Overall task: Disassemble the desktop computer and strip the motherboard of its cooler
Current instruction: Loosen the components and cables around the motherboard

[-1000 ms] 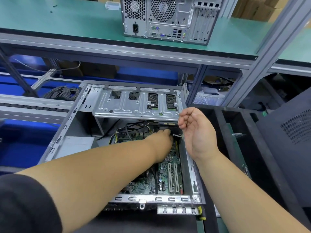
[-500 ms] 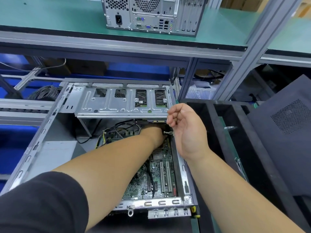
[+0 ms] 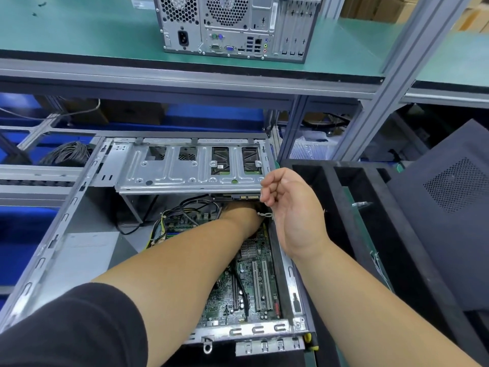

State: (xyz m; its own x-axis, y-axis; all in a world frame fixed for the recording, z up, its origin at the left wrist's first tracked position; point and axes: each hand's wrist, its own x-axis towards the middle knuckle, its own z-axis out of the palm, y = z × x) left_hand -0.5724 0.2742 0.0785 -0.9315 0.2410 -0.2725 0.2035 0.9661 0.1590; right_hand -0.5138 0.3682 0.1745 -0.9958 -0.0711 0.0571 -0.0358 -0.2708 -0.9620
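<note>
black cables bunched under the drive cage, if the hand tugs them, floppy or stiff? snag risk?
Probably floppy: the cables loop and sag over the motherboard. Likely light, being thin strands. Snag risk seems real, since they run under the drive cage and a cable tie sits near the left hand, whose fingers are hidden.

Open computer case (image 3: 66,234) lying before the shelf (image 3: 185,72); motherboard (image 3: 246,287) inside, drive cage (image 3: 190,168) at its far end. Second computer (image 3: 235,25) on the shelf behind. Side panel (image 3: 449,213) right.
</note>
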